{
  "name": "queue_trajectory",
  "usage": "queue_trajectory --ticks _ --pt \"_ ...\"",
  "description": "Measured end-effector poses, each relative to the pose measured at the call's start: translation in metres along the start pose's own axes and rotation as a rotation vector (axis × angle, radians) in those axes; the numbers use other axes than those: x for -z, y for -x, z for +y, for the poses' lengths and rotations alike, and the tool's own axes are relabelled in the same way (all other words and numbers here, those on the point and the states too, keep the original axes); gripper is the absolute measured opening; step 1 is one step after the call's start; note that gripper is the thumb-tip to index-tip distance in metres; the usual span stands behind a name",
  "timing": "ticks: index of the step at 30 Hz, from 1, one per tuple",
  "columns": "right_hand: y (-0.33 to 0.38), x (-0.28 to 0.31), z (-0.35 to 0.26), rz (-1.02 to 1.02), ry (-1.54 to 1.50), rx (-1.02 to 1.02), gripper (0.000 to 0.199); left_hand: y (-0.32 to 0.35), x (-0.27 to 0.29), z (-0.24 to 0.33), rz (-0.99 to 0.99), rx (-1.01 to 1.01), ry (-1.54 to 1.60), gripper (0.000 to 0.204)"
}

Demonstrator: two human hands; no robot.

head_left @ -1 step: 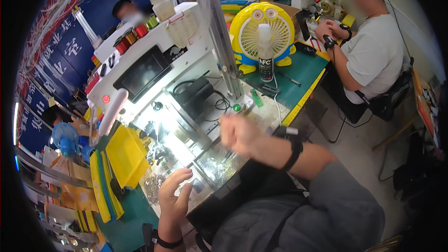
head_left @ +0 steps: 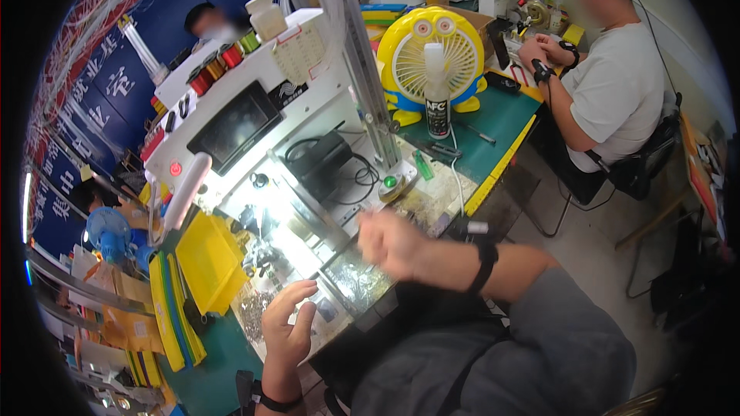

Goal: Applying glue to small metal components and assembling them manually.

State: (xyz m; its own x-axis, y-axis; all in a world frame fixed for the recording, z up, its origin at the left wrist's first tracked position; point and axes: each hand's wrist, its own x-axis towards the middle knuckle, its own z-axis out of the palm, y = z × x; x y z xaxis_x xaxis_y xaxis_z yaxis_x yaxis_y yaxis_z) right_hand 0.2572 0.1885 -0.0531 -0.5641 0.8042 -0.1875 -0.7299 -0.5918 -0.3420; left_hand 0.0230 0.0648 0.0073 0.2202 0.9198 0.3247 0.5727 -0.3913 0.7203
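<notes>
My left hand (head_left: 289,323) is raised by the near edge of the lit worktable. Its thumb and fingers stand apart, and nothing shows between them. My right hand (head_left: 391,246) hovers farther right, over the front of the table, with curled fingers and some blur. What it holds, if anything, is hidden. Beyond the hands stands a white machine (head_left: 320,86) with a dark screen (head_left: 235,123). Small metal parts (head_left: 266,250) sit under its bright light, left of my right hand. A round green button (head_left: 391,182) lies beyond that hand.
On the left is a yellow bin (head_left: 208,262) beside yellow and blue strips (head_left: 171,308). A yellow fan (head_left: 432,58) and a spray bottle (head_left: 438,104) stand on the green mat (head_left: 489,119). At right another person (head_left: 613,85) sits working; a second person is behind the machine.
My right hand has moved slightly down and left, still curled. My left hand stays nearly where it was, and the background has shifted a little.
</notes>
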Motion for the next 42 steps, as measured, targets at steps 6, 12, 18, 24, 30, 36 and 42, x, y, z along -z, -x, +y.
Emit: queue_trajectory --ticks 6,12,18,24,30,36,42 --pt "0.042 -0.012 0.105 -0.081 0.194 -0.318 0.015 -0.024 -0.041 0.008 0.027 0.03 -0.127 0.023" --pt "0.06 -0.014 0.054 -0.402 1.224 0.646 0.018 0.014 0.021 0.01 0.077 0.167 0.177 0.007" --pt "0.031 -0.065 -0.029 -0.775 1.671 1.435 0.02 0.026 0.057 0.033 -0.167 -0.183 0.446 0.024" --pt "-0.033 -0.043 -0.044 -0.03 1.003 0.737 0.014 0.016 0.043 0.011 0.013 -0.169 0.555 0.032" --pt "-0.097 -0.058 -0.067 -0.343 1.204 -0.011 0.008 -0.04 -0.031 -0.02 0.457 0.305 0.792 0.038" --pt "-0.099 -0.077 -0.068 -0.417 1.466 -0.057 0.021 -0.098 -0.057 -0.032 0.462 0.321 0.892 0.042" --pt "-0.08 -0.084 -0.074 -0.476 1.699 0.178 0.03 -0.096 -0.062 -0.024 0.495 0.331 1.141 0.033"
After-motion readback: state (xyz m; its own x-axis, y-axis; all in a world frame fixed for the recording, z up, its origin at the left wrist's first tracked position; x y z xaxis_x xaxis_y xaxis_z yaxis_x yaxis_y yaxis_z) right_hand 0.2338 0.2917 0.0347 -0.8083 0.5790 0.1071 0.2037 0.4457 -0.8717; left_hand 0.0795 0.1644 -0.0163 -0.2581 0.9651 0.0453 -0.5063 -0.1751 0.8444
